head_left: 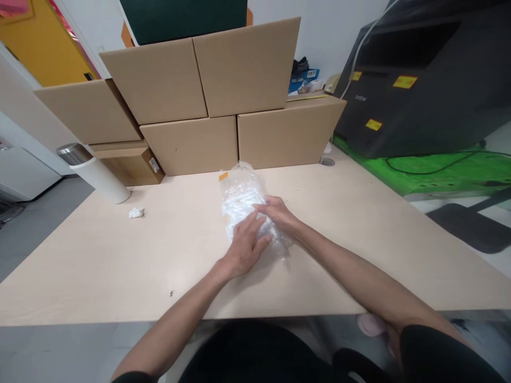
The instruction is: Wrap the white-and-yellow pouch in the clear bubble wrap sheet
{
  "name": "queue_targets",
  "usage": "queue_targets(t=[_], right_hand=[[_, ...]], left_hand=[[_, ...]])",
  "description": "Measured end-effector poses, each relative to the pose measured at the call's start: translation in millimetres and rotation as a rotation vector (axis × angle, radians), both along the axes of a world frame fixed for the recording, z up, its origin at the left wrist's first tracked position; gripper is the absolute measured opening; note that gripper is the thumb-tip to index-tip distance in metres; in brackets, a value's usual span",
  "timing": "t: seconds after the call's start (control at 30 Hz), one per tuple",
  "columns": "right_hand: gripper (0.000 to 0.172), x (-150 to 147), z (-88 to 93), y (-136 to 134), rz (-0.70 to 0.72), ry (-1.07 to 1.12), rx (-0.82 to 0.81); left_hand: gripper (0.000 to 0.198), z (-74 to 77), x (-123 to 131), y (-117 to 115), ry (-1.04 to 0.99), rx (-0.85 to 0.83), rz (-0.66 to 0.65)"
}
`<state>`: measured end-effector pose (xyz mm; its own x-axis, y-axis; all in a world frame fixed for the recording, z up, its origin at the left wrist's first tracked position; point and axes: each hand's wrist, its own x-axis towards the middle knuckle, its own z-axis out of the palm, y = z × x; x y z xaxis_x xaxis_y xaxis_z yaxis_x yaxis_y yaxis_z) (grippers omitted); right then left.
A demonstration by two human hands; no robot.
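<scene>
Where the clear plastic wrapping (239, 194) lies: it rests crumpled and shiny on the worktop (179, 255), in front of you, with its far end close to the cardboard boxes (191, 143); an orange patch (223, 176) shows at its far left corner.
Left hand (244, 243): you lay it over the near part of the plastic, its grip loosely open, the thumb apart from the extended fingers and nothing clasped between them.
Right hand (279, 214): you have it at the right edge of the plastic, fingers pointing left and partly bent; you cannot tell from this view whether its grip pinches the film.
Fingertips: yours come close together over the plastic, and whether they touch is unclear.
White bottle (101, 178): it stands to your left, silver-capped, just beside a smaller brown box (123, 166).
Crumpled white scrap (136, 213): it lies near the bottle's base.
Boxes: they stand stacked along the far side.
Black machine (399, 96): it sits to your right with yellow labels, over a green surface (439, 173).
</scene>
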<state>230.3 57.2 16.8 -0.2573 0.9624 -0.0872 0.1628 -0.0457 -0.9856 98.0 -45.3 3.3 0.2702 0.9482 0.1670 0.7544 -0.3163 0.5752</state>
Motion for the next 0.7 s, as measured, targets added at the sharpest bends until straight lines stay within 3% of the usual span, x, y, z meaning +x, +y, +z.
queue_targets(t=[0.07,0.17,0.23,0.3,0.37,0.5,0.7], right_hand=[[0.032,4,9.8,-13,0.09,0.112,-0.052],[0.035,17,31.2,-38,0.354,0.266,-0.135],[0.032,26,46.2,-52,0.422,0.288,-0.151],[0.03,30,57.1,-60,0.388,0.306,-0.139],[0.031,30,61.5,-62,0.342,0.328,-0.118],[0.032,18,52.1,-51,0.249,0.345,-0.089],[0.041,-6,17.2,-20,0.017,0.316,-0.108]], left_hand=[[0.056,17.3,-19,5,-0.025,0.114,0.101],[0.058,44.7,-53,11,-0.013,0.194,0.177],[0.061,58.4,-70,10,-0.146,0.101,0.079],[0.071,65.5,-79,4,-0.386,-0.079,-0.049],[0.082,65.5,-78,-4,-0.651,-0.265,-0.111],[0.099,49.6,-72,-14,-1.041,-0.401,0.002],[0.059,23.2,-74,4,-1.177,-0.346,0.235]])
